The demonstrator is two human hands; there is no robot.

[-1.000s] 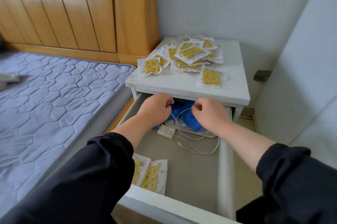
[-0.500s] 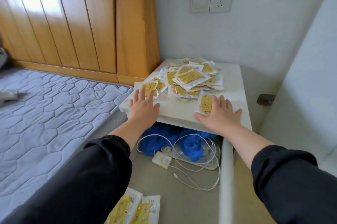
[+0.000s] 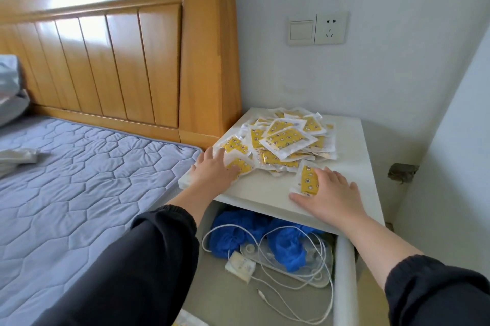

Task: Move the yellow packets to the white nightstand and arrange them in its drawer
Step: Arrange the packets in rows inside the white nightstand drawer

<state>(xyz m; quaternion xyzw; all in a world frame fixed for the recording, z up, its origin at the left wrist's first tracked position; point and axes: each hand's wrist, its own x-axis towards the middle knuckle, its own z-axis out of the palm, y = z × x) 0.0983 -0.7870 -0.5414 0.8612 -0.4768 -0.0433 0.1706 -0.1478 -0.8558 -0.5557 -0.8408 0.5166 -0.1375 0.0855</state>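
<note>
Yellow packets heaped on the white nightstand.
Left hand and right hand lie flat, fingers straight, each on one packet; print illegible.

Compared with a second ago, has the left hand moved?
Yes. The left hand came up out of the drawer onto the nightstand, now touching a packet.

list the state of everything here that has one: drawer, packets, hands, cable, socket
white nightstand drawer: pulled open
heap of yellow packets: loose pile on the white nightstand top
left hand: fingers flat on the left-edge packet
right hand: fingers flat on the lone front packet
white cable: tangled loose in the drawer
white wall socket: nothing plugged in
</note>
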